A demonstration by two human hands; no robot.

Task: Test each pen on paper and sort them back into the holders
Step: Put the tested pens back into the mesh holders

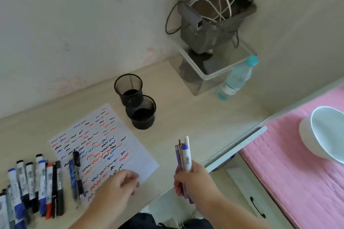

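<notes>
Scanning left to right:
bench: pale wood-look bench (pixel 186 117) set against a cream wall (pixel 74 24); wall has faint pink smudges.
markers: row of markers (pixel 35 188) at the far left, lying side by side on the bench, long axes running near-to-far, caps toward the wall.
loose pens: blue pen (pixel 71 174) and black pen (pixel 78 173) on the left edge of the paper, roughly parallel to the markers.
paper: white sheet (pixel 104 147), turned at an angle, covered in red, blue and black squiggles.
left hand: left hand (pixel 119 186) on the near edge of the paper, fingers loosely bent, gripping nothing.
holders: two black mesh holders (pixel 135 102) upright, touching, just beyond the paper's far corner.
right hand: right hand (pixel 191 180) fist wrapped round a bundle of pens (pixel 183 156), held above the bench edge, well short of the holders.
bundle axis: near vertical, one end up toward the wall, the other poking out below the fist.
corner: clear bin (pixel 210 72) with a grey cable-filled bag above it; water bottle (pixel 236 78) beside it.
right: pink bed cover (pixel 297 154) with a white bowl-shaped thing (pixel 323 134).
</notes>
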